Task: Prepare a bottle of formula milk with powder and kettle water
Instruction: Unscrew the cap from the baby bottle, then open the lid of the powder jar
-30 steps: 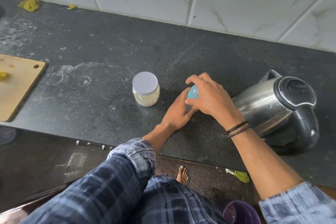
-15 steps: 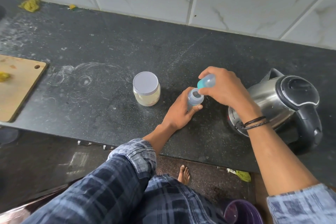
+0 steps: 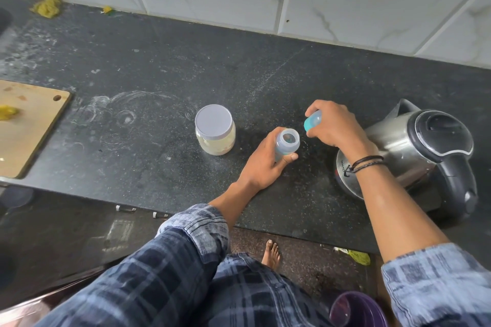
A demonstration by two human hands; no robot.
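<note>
A small clear baby bottle [image 3: 286, 144] stands on the black counter with its mouth uncovered. My left hand [image 3: 261, 164] grips its body. My right hand [image 3: 336, 127] holds the teal bottle cap [image 3: 313, 120] just right of and above the bottle's mouth. To the left of the bottle stands a powder jar [image 3: 215, 130], its white lid on and pale powder inside. A steel kettle [image 3: 417, 151] with a black lid and handle sits at the right, close behind my right wrist.
A wooden cutting board [image 3: 29, 125] with a yellow scrap lies at the left counter edge. Yellow scraps [image 3: 47, 6] lie by the tiled wall. A purple bucket [image 3: 356, 310] stands on the floor below. The counter's front edge [image 3: 292, 231] runs under my forearms.
My right hand lifted the teal cap off the bottle and carried it to the right, uncovering the bottle's mouth. My left hand kept hold of the bottle.
</note>
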